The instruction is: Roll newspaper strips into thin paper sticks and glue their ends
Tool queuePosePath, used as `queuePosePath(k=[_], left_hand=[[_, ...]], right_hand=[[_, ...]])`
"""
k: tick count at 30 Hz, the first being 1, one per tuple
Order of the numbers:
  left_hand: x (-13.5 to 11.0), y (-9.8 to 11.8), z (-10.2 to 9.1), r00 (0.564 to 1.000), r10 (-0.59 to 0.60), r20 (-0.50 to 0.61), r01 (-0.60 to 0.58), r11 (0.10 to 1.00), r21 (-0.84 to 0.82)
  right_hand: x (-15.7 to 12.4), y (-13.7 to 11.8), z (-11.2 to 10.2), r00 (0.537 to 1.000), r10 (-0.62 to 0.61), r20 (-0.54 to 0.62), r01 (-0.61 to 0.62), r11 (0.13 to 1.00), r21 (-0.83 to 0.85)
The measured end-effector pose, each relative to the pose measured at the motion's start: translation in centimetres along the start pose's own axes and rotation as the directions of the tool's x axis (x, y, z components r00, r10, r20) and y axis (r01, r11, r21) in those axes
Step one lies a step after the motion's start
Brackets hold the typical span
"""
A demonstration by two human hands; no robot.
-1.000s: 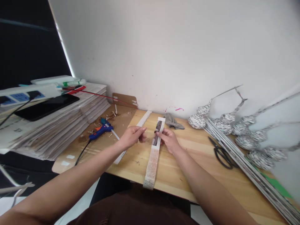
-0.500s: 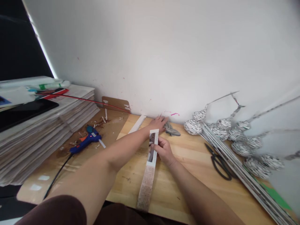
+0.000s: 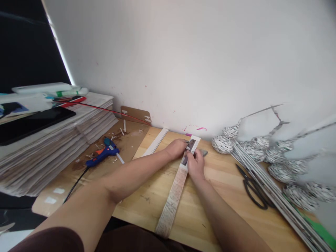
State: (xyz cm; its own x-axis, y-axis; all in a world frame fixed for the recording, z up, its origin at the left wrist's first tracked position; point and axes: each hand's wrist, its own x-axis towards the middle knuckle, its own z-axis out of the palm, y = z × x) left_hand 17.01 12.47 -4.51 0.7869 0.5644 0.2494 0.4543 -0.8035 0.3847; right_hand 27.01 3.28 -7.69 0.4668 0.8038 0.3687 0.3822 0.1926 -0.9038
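Note:
A long strip of printed paper (image 3: 174, 196), with a dark photo near its upper end, slants across the wooden board toward the near edge. My right hand (image 3: 196, 165) pinches this strip from the right, thumb on top of the photo part. At the strip's left edge is my left hand (image 3: 176, 149), its fingers bent together and partly hidden by the paper. Something small and dark shows at its fingertips, too unclear to name. Behind the strip, a grey cloth (image 3: 204, 153) sticks out on the right.
A white paper strip (image 3: 155, 141) lies farther left. The blue glue gun (image 3: 103, 154) rests on cardboard beside a newspaper stack (image 3: 65, 140). To the right are black scissors (image 3: 252, 190), long paper rods (image 3: 265, 185) and several woven paper gourds (image 3: 222, 144) against the wall.
My left hand has drawn back from the cloth near the wall to the strip's left edge, its fingers now bent. The strip and my right hand have moved farther forward and right.

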Motion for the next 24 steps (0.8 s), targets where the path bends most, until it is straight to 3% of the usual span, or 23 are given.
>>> queuePosePath(k=[8, 15, 17, 20, 24], left_hand=[[-0.8, -0.4, -0.6, 0.999, -0.045, -0.023, 0.044, 0.999, -0.021], [-1.5, -0.6, -0.2, 0.998, -0.034, -0.048, 0.029, 0.993, -0.114], [-1.3, -0.5, 0.1, 0.994, -0.061, -0.095, 0.045, 0.987, -0.156], [-0.6, -0.1, 0.3, 0.981, -0.117, -0.155, 0.077, 0.967, -0.242], [-0.1, 0.0, -0.9, 0.954, -0.229, -0.193, 0.151, 0.923, -0.353]], right_hand=[[-0.1, -0.4, 0.2, 0.998, 0.060, 0.035, -0.054, 0.987, -0.150], [-0.2, -0.4, 0.2, 0.997, 0.069, 0.039, -0.068, 0.997, -0.044], [-0.2, -0.5, 0.2, 1.000, 0.023, 0.004, -0.023, 1.000, 0.014], [-0.3, -0.9, 0.2, 0.989, -0.137, -0.055, 0.137, 0.991, -0.002], [-0.4, -1.6, 0.1, 0.969, -0.241, -0.054, 0.238, 0.970, -0.059]])
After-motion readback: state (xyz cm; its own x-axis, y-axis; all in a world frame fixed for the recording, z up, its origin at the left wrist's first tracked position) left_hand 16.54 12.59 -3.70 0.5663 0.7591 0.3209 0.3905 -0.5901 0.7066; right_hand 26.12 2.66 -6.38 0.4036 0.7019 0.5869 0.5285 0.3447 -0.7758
